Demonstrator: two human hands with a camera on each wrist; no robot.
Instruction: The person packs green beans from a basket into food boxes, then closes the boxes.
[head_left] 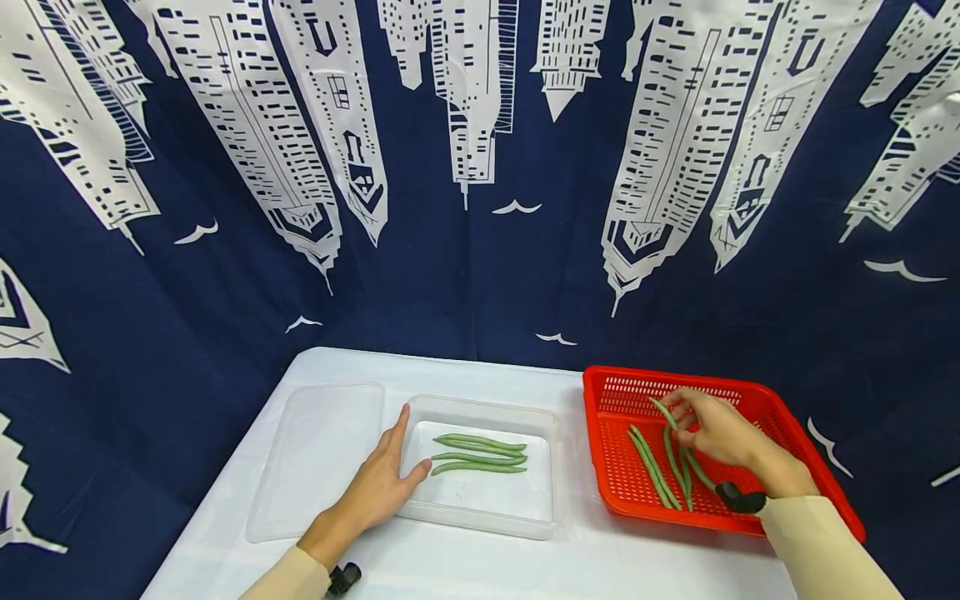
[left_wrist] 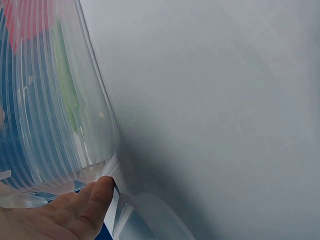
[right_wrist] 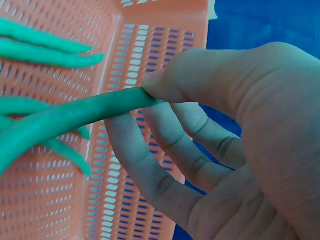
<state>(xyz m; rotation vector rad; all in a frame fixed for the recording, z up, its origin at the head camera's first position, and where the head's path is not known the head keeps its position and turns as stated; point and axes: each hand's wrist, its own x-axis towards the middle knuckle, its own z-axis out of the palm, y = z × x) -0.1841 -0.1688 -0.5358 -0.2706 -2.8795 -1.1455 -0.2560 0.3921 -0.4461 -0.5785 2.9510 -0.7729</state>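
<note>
In the head view my right hand [head_left: 722, 429] is over the red basket [head_left: 615, 493], pinching one green bean [right_wrist: 95, 109] between thumb and fingertips near its end, as the right wrist view shows. Several loose green beans [head_left: 651, 467] lie below it on the basket's mesh floor. At the left side of a clear plastic container [head_left: 480, 518] my left hand [head_left: 378, 485] touches the wall with fingers extended and thumb apart. Several green beans [head_left: 480, 457] lie crosswise, roughly parallel, inside that container. The left wrist view shows the left fingertips [left_wrist: 105, 185] against its lower edge.
A flat translucent lid [head_left: 318, 458] lies left of the container on the white table [head_left: 450, 575]. Behind the table hangs a dark blue cloth [head_left: 465, 275] printed with white buildings. The basket stands at the table's right side.
</note>
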